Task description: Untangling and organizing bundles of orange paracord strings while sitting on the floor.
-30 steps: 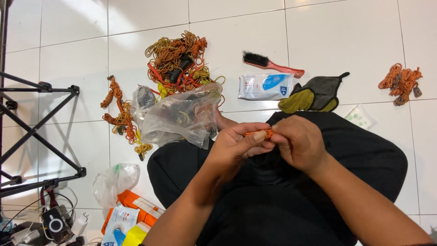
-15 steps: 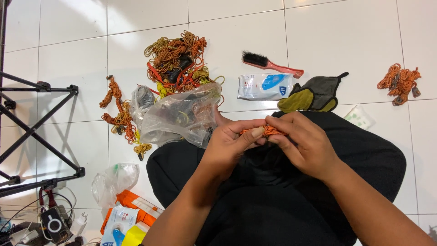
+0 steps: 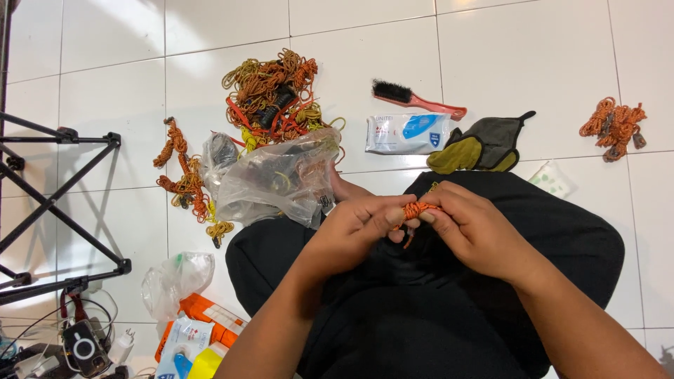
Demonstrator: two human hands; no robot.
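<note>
Sitting on white floor tiles (image 3: 491, 42), legs in black trousers (image 3: 435, 309), both hands pulled in close over the lap. Left hand (image 3: 351, 235) and right hand (image 3: 477, 231) pinched narrow on a small orange cord (image 3: 413, 209) held right between them, fingertips nearly touching, a short tail hanging down below the thumbs. Held that near the body probably for control, fiddly little thing needing both sets of fingers.

Clear plastic bag (image 3: 277, 179) slumped against the left knee, some cords visible inside, within easy reach of the left hand. Big tangled heap of orange and yellow cords (image 3: 274, 91) just beyond the bag, a looser string of them (image 3: 186, 175) trailing off to its left. Separate small orange bundle (image 3: 612, 126) parked well apart on the far right, looks like a sorted pile kept away from the mess.

Brush with a pink handle (image 3: 418, 98), pack of wipes (image 3: 407, 133) and a grey and yellow cloth (image 3: 484, 144) lined up just ahead of the knees. Black folding stand (image 3: 56, 203) off to the left.
</note>
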